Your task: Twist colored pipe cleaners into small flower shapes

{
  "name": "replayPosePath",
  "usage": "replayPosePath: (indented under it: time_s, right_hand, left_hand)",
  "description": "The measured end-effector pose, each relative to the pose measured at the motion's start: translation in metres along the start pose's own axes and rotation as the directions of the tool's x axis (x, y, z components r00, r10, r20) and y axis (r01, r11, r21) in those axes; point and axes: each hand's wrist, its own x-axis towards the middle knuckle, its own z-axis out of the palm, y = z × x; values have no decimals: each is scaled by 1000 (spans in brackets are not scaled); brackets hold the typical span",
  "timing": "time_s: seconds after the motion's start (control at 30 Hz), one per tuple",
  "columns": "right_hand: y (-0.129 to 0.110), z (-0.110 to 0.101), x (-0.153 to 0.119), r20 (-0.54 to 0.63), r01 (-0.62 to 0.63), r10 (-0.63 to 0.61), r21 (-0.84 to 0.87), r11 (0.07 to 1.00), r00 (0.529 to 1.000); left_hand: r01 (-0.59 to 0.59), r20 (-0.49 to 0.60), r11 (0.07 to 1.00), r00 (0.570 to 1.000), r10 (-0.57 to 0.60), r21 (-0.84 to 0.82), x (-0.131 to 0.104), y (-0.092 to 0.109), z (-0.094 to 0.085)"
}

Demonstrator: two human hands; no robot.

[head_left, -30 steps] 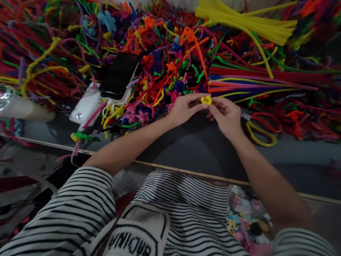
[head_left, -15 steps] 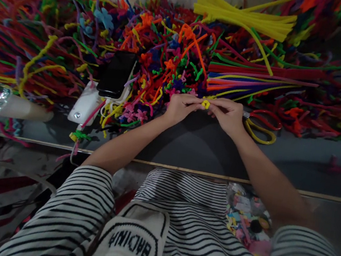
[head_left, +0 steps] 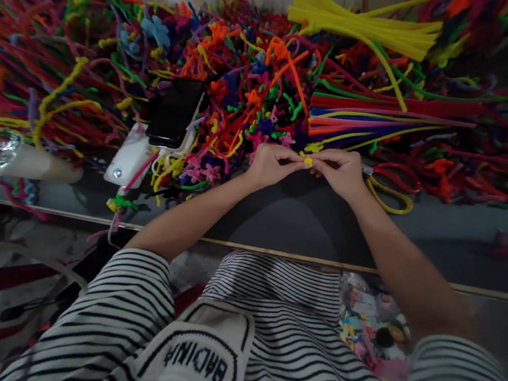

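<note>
A small yellow fuzzy piece (head_left: 308, 161) is pinched between the fingertips of both hands, above the far part of the dark table (head_left: 297, 222). My left hand (head_left: 273, 165) holds it from the left, fingers closed. From the right, my right hand (head_left: 340, 170) grips the same piece with thumb and fingers. Scissors (head_left: 391, 185) with red and yellow handles lie just right of my right hand. Behind the hands is a bundle of multicoloured fuzzy stems (head_left: 363, 125). The piece's exact shape is partly hidden by the fingers.
Tangled colourful stems (head_left: 231, 85) cover the back of the table. A yellow stem bundle (head_left: 364, 25) lies on top. To the left are a black phone (head_left: 176, 112), a white device (head_left: 128, 156) with a cable, and a pale cone-shaped item (head_left: 43, 164). The table's front edge (head_left: 273, 252) runs below my forearms.
The yellow piece has turned between my fingertips and shows a different, more lobed outline. Both hands have shifted very slightly down in the view.
</note>
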Motion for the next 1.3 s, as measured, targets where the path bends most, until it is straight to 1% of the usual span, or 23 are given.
replayPosePath:
  time_s: [0.1,0.17,0.27,0.33,0.4,0.5,0.6,0.73,0.83,0.9,0.97,1.03,1.13,1.3]
  right_hand:
    - [0,2,0,-8,-12,12,50,999,1000]
    - [-2,4,0,-10,-37,38,116,993,999]
    - [-2,5,0,8,-99,100,192,976,995]
    - [-1,5,2,10,-131,132,211,969,991]
    - [2,5,4,-2,-149,153,214,965,988]
    - [4,7,6,-27,-178,187,204,963,982]
    - [4,11,7,-42,-206,217,183,961,975]
    - [3,13,8,-30,-228,238,190,955,971]
    - [5,13,8,-21,-212,219,182,960,975]
    - [8,13,8,-45,-180,190,173,968,981]
    - [11,15,8,-80,-154,170,169,973,982]
    - [12,17,7,-101,-146,163,158,977,982]
    - [13,18,5,-98,-139,150,114,984,984]
    - [12,14,1,-76,-52,55,40,998,996]
  left_hand:
    - [-11,-14,1000,1000,11,12,0,2,2]
    - [15,-41,1000,999,-16,-28,2,1,3]
    - [60,-41,994,997,-64,-92,5,-6,4]
    - [73,-24,992,997,-76,-99,6,-11,3]
    - [83,-12,994,996,-84,-65,7,-15,3]
    - [86,-37,995,996,-84,41,7,-16,3]
    - [83,-62,992,995,-77,94,6,-12,3]
    - [59,-22,989,998,-57,134,6,-3,1]
    - [6,12,968,1000,-10,251,4,2,2]
    - [-16,32,943,999,6,332,4,4,4]
    - [-17,40,929,999,3,369,4,5,4]
    - [-1,37,930,999,-14,367,5,5,4]
    - [21,30,935,999,-34,353,6,5,3]
    - [-9,31,943,1000,-2,332,5,4,3]
